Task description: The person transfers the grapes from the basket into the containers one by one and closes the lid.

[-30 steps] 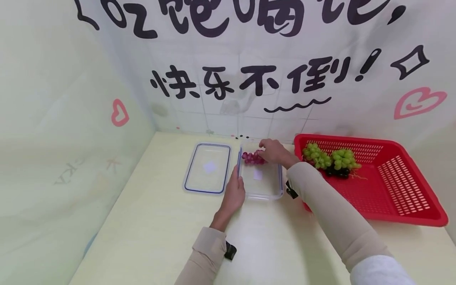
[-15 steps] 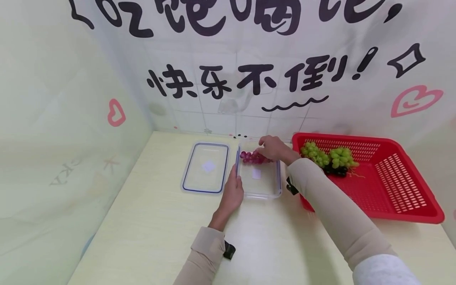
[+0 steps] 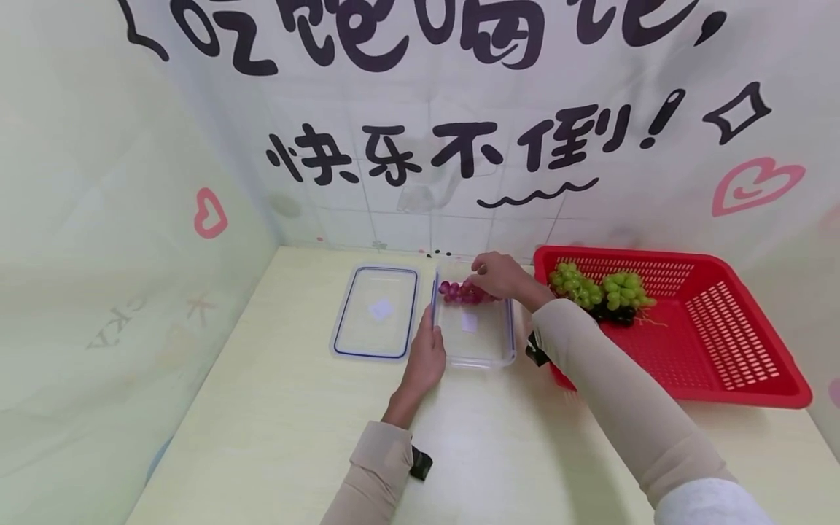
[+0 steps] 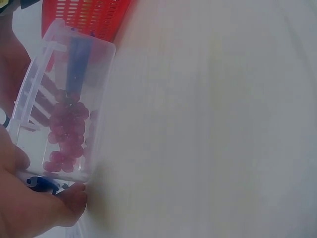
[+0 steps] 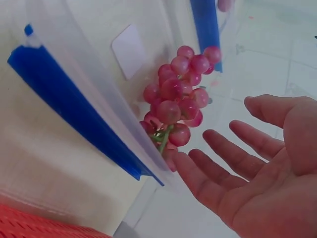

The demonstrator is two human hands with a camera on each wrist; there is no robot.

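A bunch of red grapes (image 5: 177, 94) lies at the back of a clear plastic food container (image 3: 474, 360) with blue side clips. My right hand (image 3: 504, 275) is over the container's back right part. In the right wrist view its fingers are spread and loosely bent beside the bunch, with the palm free. One fingertip lies close to the lowest grape; whether they touch I cannot tell. My left hand (image 3: 425, 357) holds the container's left side, its thumb at the front left corner. In the left wrist view a blue clip (image 4: 43, 184) shows between thumb and fingers.
A clear lid (image 3: 376, 312) with a blue seal lies flat left of the container. To the right stands a red perforated basket (image 3: 669, 364) with green grapes (image 3: 626, 290) and black grapes (image 3: 617, 313). A printed wall (image 3: 394, 226) closes off the table's back.
My right hand's fingers have loosened and lifted slightly from the red grapes, which now lie in the container. The left hand stays at the container's side. The head view has shifted a little.
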